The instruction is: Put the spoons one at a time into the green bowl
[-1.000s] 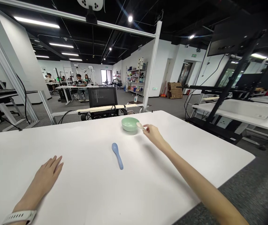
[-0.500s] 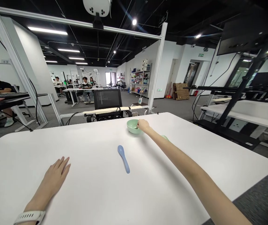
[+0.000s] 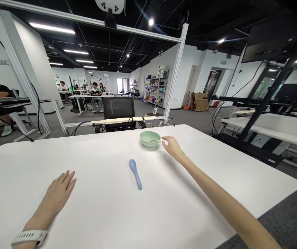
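A light green bowl stands near the far edge of the white table. Inside it lies a small pale utensil, its end leaning on the right rim; its kind is hard to make out. Just right of the bowl, my right hand hovers with fingers apart and nothing in them. Part of a green thing peeks out behind my right wrist, mostly hidden. A blue spoon lies mid-table between my hands. My left hand rests flat on the tabletop at the left, fingers stretched, holding nothing.
An aluminium frame rises beyond the table, with a black mesh chair behind its lower bar. To the right stand a dark stand and a white desk. Several people sit at desks in the background.
My right hand has let go at the bowl, opened and drawn back to the right. The pale utensil now shows in the bowl. My left hand stays flat; the view has shifted slightly.
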Demonstrator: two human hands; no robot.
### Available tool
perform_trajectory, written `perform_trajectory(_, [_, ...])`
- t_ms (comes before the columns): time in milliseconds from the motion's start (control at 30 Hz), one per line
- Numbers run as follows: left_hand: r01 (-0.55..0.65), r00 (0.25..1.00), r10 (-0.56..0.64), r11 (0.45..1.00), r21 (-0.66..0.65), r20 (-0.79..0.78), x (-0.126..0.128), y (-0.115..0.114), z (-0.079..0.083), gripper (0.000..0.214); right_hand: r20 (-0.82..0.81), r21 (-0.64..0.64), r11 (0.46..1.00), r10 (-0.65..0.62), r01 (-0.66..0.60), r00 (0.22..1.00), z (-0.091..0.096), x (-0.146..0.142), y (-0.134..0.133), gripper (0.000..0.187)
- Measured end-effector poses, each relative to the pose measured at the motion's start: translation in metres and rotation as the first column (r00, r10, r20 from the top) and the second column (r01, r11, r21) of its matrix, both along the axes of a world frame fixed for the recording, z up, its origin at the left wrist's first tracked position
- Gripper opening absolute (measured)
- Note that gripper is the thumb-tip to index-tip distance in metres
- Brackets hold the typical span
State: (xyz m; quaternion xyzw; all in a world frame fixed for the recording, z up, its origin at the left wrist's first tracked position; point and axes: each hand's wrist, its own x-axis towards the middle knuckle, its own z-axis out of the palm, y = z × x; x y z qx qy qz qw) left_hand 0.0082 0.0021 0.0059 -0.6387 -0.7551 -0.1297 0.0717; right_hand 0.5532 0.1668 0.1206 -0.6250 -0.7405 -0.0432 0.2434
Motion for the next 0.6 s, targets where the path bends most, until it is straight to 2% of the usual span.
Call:
perform_trajectory(167, [0.011, 1.0, -0.011, 1.0, 0.015, -0.007, -0.004, 0.002, -0.004, 0.075, -0.058, -0.051, 0.995, 0.078, -0.081, 0.995, -0.06, 0.032, -0.036, 0.043])
perform_trajectory(267, [0.011, 1.0, -0.011, 1.0, 0.021, 0.006, -0.005, 0.001, -0.005, 0.076, -0.09, -0.076, 0.993, 0.088, -0.095, 0.992, -0.082, 0.037, -0.043, 0.043])
perform_trajectory(367, [0.016, 1.0, -0.016, 0.999, 0.041, 0.003, -0.006, 0.002, -0.007, 0.076, -0.123, -0.089, 0.991, 0.091, -0.103, 0.988, -0.088, 0.037, -0.041, 0.041])
perform_trajectory(600, [0.014, 1.0, -0.013, 0.999, 0.03, -0.016, -0.006, 0.003, -0.006, 0.076, -0.097, -0.107, 0.988, 0.105, -0.115, 0.99, -0.088, 0.037, -0.042, 0.043])
